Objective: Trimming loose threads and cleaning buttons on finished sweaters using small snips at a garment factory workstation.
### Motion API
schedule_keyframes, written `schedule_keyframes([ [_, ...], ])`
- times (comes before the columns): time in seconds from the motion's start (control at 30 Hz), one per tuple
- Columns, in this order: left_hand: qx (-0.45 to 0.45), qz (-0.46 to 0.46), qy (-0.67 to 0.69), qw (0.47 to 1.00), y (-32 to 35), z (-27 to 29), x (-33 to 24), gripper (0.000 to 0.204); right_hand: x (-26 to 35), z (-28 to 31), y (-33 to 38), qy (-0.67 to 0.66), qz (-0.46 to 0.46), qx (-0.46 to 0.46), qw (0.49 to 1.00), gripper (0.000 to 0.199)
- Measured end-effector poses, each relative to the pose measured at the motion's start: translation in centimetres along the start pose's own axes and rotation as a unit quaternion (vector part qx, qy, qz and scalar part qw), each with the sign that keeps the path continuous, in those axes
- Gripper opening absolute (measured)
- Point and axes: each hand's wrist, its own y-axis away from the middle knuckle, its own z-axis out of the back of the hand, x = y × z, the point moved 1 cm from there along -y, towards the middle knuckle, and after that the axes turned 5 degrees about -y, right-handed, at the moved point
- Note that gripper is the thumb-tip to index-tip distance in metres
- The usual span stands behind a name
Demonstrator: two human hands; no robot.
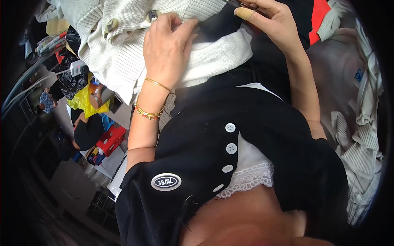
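Note:
A cream knitted cardigan (119, 49) with ribbed edges lies across my lap at the top of the view. My left hand (168, 47), with bracelets at the wrist, is closed on its knit beside a dark button (153, 16). Another button (111, 25) sits farther left on the garment. To the right, a cream sleeve (221, 57) stretches over my dark clothing. My right hand (273, 20) is raised above that sleeve's end, its thumb wrapped in tan tape. Its fingers are curled around a thin dark object, mostly cut off by the upper edge, so its kind stays unclear.
Pale knitted garments (363, 135) are heaped along the right side, with red cloth (319, 20) at the upper right. On the left are a yellow plastic bag (84, 100), a black bag (69, 78) and a red plastic item (111, 140). Other people are farther off.

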Motion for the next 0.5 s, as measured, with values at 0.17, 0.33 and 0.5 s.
schedule_keyframes([
  [0.17,0.008,-0.008,0.012,1.000,-0.2,0.1,0.6,0.027,0.2,-0.3,0.0,-0.150,0.138,0.035,0.978,0.028],
  [0.33,-0.013,0.092,0.303,0.948,0.7,0.7,0.9,0.030,4.8,-1.6,0.1,0.192,-0.114,-0.006,0.975,0.031],
  [0.5,-0.041,0.145,0.499,0.853,0.7,1.0,0.7,0.029,6.2,-3.3,-0.6,0.235,-0.061,0.026,0.970,0.037],
])
